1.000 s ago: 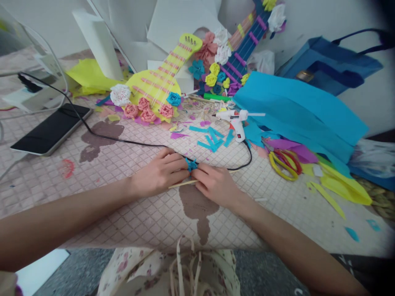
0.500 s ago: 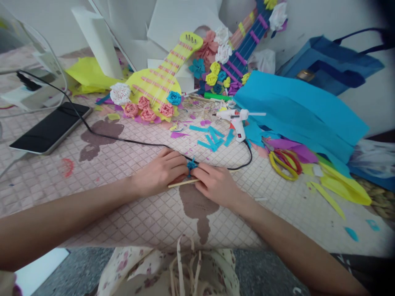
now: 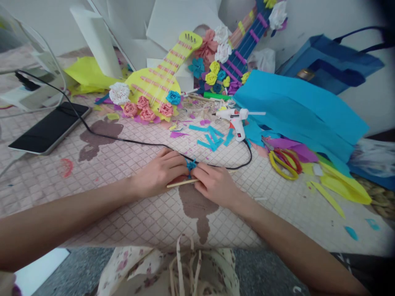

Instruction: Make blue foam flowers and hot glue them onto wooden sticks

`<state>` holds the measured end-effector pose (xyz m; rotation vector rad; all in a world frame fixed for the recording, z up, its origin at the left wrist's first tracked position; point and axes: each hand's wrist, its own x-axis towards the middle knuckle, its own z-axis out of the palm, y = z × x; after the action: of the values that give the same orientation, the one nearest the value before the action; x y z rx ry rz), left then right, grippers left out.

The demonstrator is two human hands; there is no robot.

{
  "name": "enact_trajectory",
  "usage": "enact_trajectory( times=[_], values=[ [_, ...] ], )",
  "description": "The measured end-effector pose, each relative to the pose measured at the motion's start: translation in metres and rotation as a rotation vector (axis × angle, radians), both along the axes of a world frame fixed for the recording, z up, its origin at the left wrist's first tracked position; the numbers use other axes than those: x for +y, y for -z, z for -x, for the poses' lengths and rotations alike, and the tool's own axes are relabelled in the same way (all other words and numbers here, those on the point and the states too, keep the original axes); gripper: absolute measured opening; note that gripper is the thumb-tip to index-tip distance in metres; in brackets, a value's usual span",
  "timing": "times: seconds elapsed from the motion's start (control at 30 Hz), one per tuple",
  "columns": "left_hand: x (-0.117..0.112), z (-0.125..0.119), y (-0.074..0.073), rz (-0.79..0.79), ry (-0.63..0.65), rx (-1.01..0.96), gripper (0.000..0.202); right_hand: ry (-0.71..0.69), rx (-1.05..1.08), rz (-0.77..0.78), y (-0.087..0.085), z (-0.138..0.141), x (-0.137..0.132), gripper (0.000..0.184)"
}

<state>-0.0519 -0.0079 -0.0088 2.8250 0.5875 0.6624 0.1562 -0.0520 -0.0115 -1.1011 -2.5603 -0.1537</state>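
Note:
Between my two hands is a small blue paper flower (image 3: 191,165), pinched from both sides just above the table. The fingers of my left hand (image 3: 165,172) are closed on its left side. My right hand (image 3: 216,181) closes on its right side, and a thin wooden stick (image 3: 180,183) runs under those fingers, its free end pointing left. The fingertips hide part of the flower. Several blue paper strips (image 3: 212,137) lie beyond the hands, next to a white glue gun (image 3: 236,119) resting on its side.
A yellow paper guitar (image 3: 157,78) with paper roses lies at the back. The glue gun's black cord (image 3: 132,142) crosses behind my hands. Scissors (image 3: 284,164) and blue sheets (image 3: 296,107) are at right, a phone (image 3: 51,127) at left, a blue bag (image 3: 330,61) far right.
Almost nothing differs. Both hands keep their hold on the blue flower, and the stick's free end has shifted very slightly left.

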Motion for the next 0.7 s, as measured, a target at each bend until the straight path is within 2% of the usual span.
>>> enact_trajectory(
  times=[0.27,0.4,0.5,0.6,0.7],
  values=[
    [-0.003,-0.002,-0.003,-0.011,0.020,0.042,0.023,-0.030,-0.012,0.000,-0.001,0.000,0.001,0.013],
    [-0.002,-0.002,-0.001,0.035,0.014,0.029,0.020,-0.036,-0.024,0.033,0.000,-0.001,0.000,0.015],
    [-0.001,-0.001,0.001,0.067,0.000,0.008,0.019,-0.021,0.035,0.088,-0.002,-0.001,0.000,0.015],
    [-0.001,-0.001,0.001,0.074,-0.003,-0.004,0.019,-0.017,0.124,0.156,-0.007,-0.002,-0.002,0.023],
    [-0.002,-0.001,0.001,0.061,-0.011,-0.005,0.016,0.018,0.126,0.155,-0.010,-0.006,-0.002,0.023]
  ],
)
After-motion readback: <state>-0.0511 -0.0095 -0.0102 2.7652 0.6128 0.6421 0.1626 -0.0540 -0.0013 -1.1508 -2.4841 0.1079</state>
